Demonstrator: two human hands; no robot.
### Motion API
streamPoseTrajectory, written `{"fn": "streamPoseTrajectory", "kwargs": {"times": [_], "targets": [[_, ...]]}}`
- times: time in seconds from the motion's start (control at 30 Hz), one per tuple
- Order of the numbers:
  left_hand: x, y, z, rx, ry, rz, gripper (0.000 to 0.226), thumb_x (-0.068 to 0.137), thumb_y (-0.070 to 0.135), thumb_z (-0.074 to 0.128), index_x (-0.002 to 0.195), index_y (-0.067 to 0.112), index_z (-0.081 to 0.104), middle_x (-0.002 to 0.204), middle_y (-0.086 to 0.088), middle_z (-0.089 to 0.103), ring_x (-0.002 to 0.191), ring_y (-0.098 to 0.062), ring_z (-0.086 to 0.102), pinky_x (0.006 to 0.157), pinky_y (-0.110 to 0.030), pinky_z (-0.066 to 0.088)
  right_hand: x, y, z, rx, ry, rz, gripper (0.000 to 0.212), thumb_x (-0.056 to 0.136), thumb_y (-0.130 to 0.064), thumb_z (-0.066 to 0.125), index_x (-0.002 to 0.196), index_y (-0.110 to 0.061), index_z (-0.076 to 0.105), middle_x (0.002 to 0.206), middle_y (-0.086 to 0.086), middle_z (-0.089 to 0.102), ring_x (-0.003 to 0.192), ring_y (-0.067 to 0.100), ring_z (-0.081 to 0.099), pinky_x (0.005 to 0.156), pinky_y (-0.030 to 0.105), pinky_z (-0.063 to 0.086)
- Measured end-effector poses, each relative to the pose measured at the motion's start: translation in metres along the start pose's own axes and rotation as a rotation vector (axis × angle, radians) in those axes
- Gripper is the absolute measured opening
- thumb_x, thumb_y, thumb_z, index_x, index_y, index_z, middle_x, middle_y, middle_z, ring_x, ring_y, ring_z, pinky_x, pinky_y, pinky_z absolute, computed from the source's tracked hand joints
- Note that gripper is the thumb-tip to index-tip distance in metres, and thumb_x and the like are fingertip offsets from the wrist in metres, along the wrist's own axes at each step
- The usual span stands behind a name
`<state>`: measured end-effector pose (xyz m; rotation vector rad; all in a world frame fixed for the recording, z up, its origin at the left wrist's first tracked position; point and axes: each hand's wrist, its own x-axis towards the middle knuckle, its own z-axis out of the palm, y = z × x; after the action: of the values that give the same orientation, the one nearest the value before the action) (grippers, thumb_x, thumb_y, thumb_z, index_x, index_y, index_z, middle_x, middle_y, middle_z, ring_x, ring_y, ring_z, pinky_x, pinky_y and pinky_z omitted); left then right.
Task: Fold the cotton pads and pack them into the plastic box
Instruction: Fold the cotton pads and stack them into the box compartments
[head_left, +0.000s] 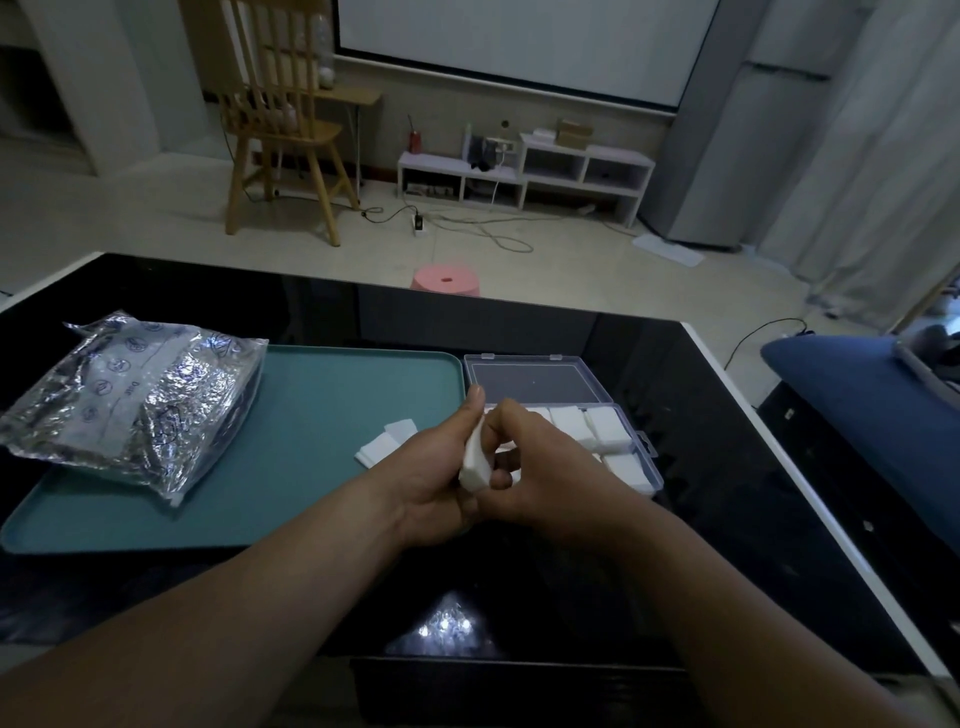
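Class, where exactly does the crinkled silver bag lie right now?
In the head view, the silver bag lies at the far left, resting on the left end of the teal tray, left of the plastic box.

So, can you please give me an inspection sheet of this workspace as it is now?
Surface: black glossy table with a teal tray on it.
Job's things: open plastic box beside the tray, folded pads inside; cotton pad in the hands; loose pads on the tray.
Clutter: foil bag on the tray's left part.
Hands: left hand and right hand both hold the cotton pad.
Cables: cables on the floor beyond the table.
Surroundings: wooden chair, pink stool, white shelf.
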<state>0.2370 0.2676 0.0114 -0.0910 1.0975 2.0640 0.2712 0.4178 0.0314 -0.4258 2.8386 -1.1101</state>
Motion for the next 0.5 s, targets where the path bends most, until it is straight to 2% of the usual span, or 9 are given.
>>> {"fn": "streamPoseTrajectory", "kwargs": {"times": [0.1,0.2,0.23,0.33,0.37,0.43,0.5], "targets": [[-0.0015,-0.0001,0.0024,-0.018,-0.025,-0.005,0.056,0.096,0.065,0.049,0.099,0.013,0.071,0.079,-0.008,0.070,0.064,-0.018,0.061,0.055,-0.028,0.054,-0.0001,0.0003,0.0001,0.023,-0.018,0.017,0.051,0.070,-0.035,0.090,0.095,-0.034,0.046,0.097,-0.003,0.065,0.091,0.022,0.067,0.078,0.051,0.060],[-0.0029,-0.0005,0.0030,0.003,-0.009,0.003,0.049,0.095,0.064,0.056,0.109,0.020,0.071,0.099,-0.009,0.071,0.087,-0.023,0.067,0.078,-0.037,0.058,0.0007,0.0028,0.0018,0.021,0.017,0.009,0.045,0.077,-0.034,0.085,0.096,-0.032,0.045,0.101,-0.002,0.065,0.089,0.024,0.068,0.076,0.053,0.059],[-0.0020,-0.0007,0.0023,0.010,-0.004,0.001,0.046,0.094,0.063,0.058,0.107,0.021,0.070,0.100,-0.009,0.069,0.088,-0.023,0.066,0.080,-0.038,0.058,0.0009,0.0031,0.0016,0.023,0.030,0.003,0.045,0.076,-0.035,0.085,0.097,-0.031,0.045,0.102,-0.001,0.065,0.089,0.024,0.068,0.075,0.054,0.058],[-0.0011,-0.0018,0.0033,0.020,0.002,-0.001,0.045,0.095,0.061,0.056,0.084,0.021,0.073,0.087,-0.007,0.068,0.076,-0.020,0.065,0.068,-0.033,0.058,0.0008,0.0038,0.0014,0.036,0.029,0.013,0.052,0.071,-0.043,0.089,0.098,-0.031,0.046,0.102,0.000,0.067,0.091,0.024,0.068,0.076,0.053,0.059],[-0.0017,-0.0024,0.0050,0.020,0.007,-0.003,0.047,0.096,0.061,0.053,0.082,0.021,0.075,0.086,-0.007,0.070,0.075,-0.019,0.067,0.066,-0.032,0.060,0.0011,0.0050,0.0023,0.041,0.027,0.017,0.052,0.071,-0.044,0.088,0.098,-0.031,0.046,0.101,0.000,0.067,0.092,0.025,0.069,0.076,0.054,0.059],[-0.0022,-0.0031,0.0069,0.004,0.023,0.000,0.049,0.098,0.062,0.050,0.095,0.021,0.075,0.094,-0.008,0.073,0.082,-0.021,0.070,0.073,-0.035,0.060,0.0018,0.0058,0.0034,0.029,0.036,0.020,0.048,0.073,-0.040,0.087,0.098,-0.029,0.046,0.101,-0.001,0.067,0.092,0.024,0.069,0.075,0.052,0.060],[-0.0008,-0.0031,0.0071,-0.038,0.047,-0.005,0.049,0.098,0.064,0.049,0.110,0.021,0.072,0.106,-0.010,0.068,0.093,-0.024,0.068,0.081,-0.038,0.059,0.0024,0.0064,0.0029,0.013,0.045,0.027,0.045,0.077,-0.036,0.086,0.097,-0.028,0.047,0.101,-0.003,0.066,0.090,0.016,0.068,0.076,0.040,0.061]]}}
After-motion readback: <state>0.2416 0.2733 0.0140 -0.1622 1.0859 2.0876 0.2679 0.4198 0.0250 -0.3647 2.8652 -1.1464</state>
